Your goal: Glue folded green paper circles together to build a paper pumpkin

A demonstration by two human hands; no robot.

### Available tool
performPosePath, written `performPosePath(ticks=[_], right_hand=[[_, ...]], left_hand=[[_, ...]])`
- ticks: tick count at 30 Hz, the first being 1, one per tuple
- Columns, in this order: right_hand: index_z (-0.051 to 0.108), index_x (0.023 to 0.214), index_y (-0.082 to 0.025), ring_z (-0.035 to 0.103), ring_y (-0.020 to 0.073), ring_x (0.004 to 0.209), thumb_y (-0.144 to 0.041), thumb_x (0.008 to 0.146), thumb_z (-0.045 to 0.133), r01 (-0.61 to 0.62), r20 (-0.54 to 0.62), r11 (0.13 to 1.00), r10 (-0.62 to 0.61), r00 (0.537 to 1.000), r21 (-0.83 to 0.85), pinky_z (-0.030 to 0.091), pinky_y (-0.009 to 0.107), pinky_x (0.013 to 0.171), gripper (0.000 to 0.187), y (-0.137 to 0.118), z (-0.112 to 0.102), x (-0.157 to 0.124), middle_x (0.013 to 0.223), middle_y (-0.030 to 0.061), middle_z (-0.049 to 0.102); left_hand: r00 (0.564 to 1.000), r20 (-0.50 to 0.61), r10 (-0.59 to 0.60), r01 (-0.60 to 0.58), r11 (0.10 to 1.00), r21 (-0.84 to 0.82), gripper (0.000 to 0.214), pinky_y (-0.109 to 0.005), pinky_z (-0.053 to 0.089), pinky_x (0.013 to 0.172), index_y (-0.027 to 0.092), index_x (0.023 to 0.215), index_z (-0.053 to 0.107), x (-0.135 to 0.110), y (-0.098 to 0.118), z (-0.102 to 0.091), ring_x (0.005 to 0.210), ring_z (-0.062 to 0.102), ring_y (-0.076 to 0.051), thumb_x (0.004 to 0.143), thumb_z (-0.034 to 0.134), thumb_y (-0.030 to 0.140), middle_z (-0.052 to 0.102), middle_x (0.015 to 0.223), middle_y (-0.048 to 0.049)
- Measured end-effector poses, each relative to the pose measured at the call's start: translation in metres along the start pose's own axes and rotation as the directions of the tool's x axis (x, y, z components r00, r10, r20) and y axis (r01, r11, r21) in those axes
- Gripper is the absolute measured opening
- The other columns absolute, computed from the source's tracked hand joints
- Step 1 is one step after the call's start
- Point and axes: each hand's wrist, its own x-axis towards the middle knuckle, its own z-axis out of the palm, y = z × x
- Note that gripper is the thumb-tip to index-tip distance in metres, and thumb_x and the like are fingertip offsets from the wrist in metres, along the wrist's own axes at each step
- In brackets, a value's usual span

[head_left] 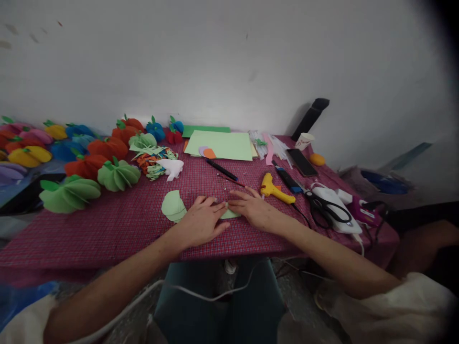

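Note:
Both hands lie on the checked cloth with fingers stretched out and fingertips nearly meeting. Under them is a small piece of light green paper (pixel 230 215), mostly covered, which looks folded. My left hand (pixel 201 222) presses its left part with flat fingers. From the other side, the fingers of my right hand (pixel 258 212) rest on its upper right part. Left of my left hand sits a small pile of light green paper circles (pixel 173 205). A yellow glue gun (pixel 274 189) lies just beyond my right hand, and a black pen (pixel 222 169) is above both hands.
Paper pumpkins (pixel 118 175) in several colours crowd the left side, beside paper scraps (pixel 154 165). Paper sheets (pixel 222 143) lie by the wall. At right are a cutter (pixel 287 177), scissors (pixel 321 210), a phone (pixel 301 161), a paper cup (pixel 304 140) and a white power strip (pixel 335 210).

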Motion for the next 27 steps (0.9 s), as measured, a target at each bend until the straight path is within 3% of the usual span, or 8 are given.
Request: performPosePath(ticks=[11, 17, 27], right_hand=[[0.046, 0.130, -0.020, 0.027, 0.0223, 0.133, -0.008, 0.086, 0.043, 0.041, 0.031, 0.999, -0.041, 0.999, -0.015, 0.011, 0.054, 0.106, 0.046, 0.005, 0.001, -0.008, 0.130, 0.0070, 0.054], [0.052, 0.125, -0.020, 0.022, 0.0226, 0.135, -0.008, 0.086, 0.043, 0.032, -0.003, 0.999, -0.032, 0.999, -0.044, 0.009, 0.053, 0.108, 0.042, 0.006, -0.006, -0.020, 0.129, 0.0037, 0.056], [0.053, 0.124, -0.021, 0.023, 0.0219, 0.135, -0.011, 0.087, 0.045, 0.066, -0.010, 0.993, -0.067, 0.998, -0.095, 0.009, 0.055, 0.107, 0.040, 0.004, 0.009, -0.027, 0.128, 0.0048, 0.056]], left_hand=[[0.997, 0.057, 0.048, -0.049, 0.999, 0.018, 0.046, -0.040, 0.027, 0.088, 0.018, 0.117, 0.055, 0.006, -0.005, -0.003, 0.103, 0.047, -0.024, 0.090, 0.031, 0.047, 0.062, 0.116, -0.0081], [0.998, 0.053, 0.045, -0.047, 0.998, 0.039, 0.051, -0.041, 0.025, 0.090, 0.020, 0.120, 0.053, -0.001, -0.001, -0.004, 0.112, 0.043, -0.026, 0.089, 0.029, 0.053, 0.058, 0.124, -0.0066], [0.998, 0.054, 0.019, -0.020, 1.000, 0.024, 0.062, -0.043, 0.023, 0.095, 0.017, 0.121, 0.052, -0.009, 0.008, 0.001, 0.119, 0.040, -0.028, 0.085, 0.029, 0.061, 0.060, 0.120, -0.0086]])
